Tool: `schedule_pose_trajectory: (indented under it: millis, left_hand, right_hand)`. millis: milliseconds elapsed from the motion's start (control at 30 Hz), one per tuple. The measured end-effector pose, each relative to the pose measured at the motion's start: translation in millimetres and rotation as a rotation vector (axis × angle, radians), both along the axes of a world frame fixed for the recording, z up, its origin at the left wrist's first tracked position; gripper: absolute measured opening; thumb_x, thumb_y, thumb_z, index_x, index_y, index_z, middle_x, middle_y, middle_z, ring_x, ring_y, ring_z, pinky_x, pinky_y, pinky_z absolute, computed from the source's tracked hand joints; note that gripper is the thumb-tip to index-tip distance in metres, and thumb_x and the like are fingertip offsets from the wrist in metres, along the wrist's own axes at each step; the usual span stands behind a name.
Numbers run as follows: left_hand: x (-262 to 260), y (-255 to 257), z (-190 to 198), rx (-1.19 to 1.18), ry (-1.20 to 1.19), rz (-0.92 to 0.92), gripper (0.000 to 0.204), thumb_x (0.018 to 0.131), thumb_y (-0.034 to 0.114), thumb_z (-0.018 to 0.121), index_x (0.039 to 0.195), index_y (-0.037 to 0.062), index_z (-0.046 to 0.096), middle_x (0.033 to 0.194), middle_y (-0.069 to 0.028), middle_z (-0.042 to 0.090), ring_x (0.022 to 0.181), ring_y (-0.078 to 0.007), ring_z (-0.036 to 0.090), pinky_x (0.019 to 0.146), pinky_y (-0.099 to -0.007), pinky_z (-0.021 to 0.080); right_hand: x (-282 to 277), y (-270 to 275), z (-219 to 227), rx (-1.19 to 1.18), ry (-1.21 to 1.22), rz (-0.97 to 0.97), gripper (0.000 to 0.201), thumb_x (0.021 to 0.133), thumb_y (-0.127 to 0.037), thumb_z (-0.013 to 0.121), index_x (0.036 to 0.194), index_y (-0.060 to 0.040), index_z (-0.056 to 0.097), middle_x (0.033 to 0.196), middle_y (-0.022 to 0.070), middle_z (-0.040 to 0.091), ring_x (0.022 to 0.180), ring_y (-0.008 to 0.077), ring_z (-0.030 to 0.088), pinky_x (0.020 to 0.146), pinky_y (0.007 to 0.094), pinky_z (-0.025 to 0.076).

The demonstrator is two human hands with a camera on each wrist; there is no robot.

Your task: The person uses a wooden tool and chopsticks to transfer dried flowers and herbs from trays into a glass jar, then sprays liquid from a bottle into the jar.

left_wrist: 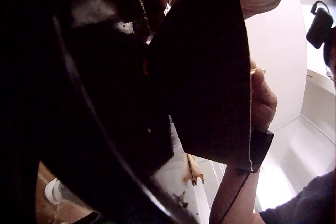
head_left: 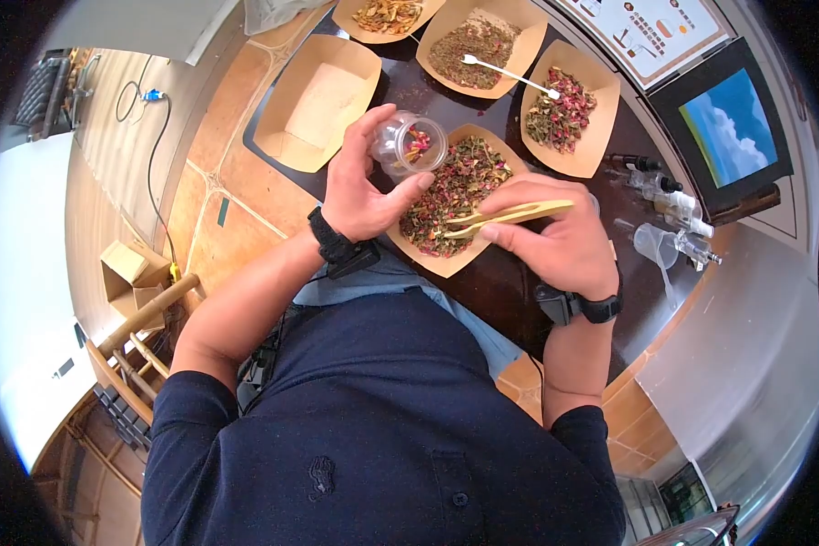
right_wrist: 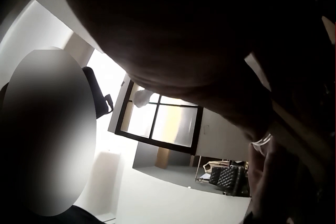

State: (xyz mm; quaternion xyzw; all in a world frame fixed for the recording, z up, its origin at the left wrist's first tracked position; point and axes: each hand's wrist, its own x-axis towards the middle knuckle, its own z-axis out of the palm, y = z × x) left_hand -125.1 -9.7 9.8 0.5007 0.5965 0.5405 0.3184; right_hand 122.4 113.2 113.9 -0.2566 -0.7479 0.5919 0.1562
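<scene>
In the head view the left hand [head_left: 362, 187] grips a clear round jar [head_left: 393, 146], tilted, with some red and yellow petals inside. The right hand [head_left: 548, 227] pinches yellow tongs [head_left: 528, 211], whose tips are over the dried flower mix in the near paper tray [head_left: 446, 264]. The jar is above the left edge of that tray. In the left wrist view the right hand [left_wrist: 263, 98] shows behind a dark shape. The right wrist view is mostly dark; part of the left hand [right_wrist: 262, 176] shows beside the jar rim [right_wrist: 261, 141].
An empty-looking paper tray [head_left: 314, 109] is at the left. Trays of dried material [head_left: 473, 55] and petals [head_left: 564, 114] stand farther back, with a white spoon [head_left: 510, 75] across two. Small bottles [head_left: 678, 205] and a plastic cup [head_left: 655, 244] are at the right, near a picture screen [head_left: 733, 132].
</scene>
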Motion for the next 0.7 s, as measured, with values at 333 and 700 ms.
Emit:
schedule_pose_trajectory:
  millis: [333, 700]
  left_hand:
    - [1.2, 0.9, -0.5, 0.007, 0.009, 0.031, 0.089, 0.087, 0.016, 0.093, 0.157, -0.0018, 0.04, 0.138, -0.018, 0.066, 0.125, -0.0234, 0.068, 0.108, -0.0372, 0.056]
    - [-1.3, -0.9, -0.6, -0.021, 0.022, -0.022, 0.089, 0.093, 0.016, 0.089, 0.161, -0.001, 0.034, 0.15, -0.0175, 0.058, 0.134, -0.0251, 0.063, 0.113, -0.0401, 0.054]
  right_hand:
    - [4.8, 2.5, -3.5, 0.045, -0.055, -0.187, 0.019, 0.086, -0.003, 0.085, 0.105, -0.0003, 0.08, 0.1, 0.0119, 0.08, 0.092, 0.0203, 0.078, 0.082, 0.0324, 0.059]
    - [4.6, 5.1, -5.2, 0.201, -0.033, -0.379, 0.018, 0.088, -0.002, 0.085, 0.105, 0.0009, 0.08, 0.097, 0.0111, 0.078, 0.086, 0.0183, 0.074, 0.08, 0.0316, 0.058]
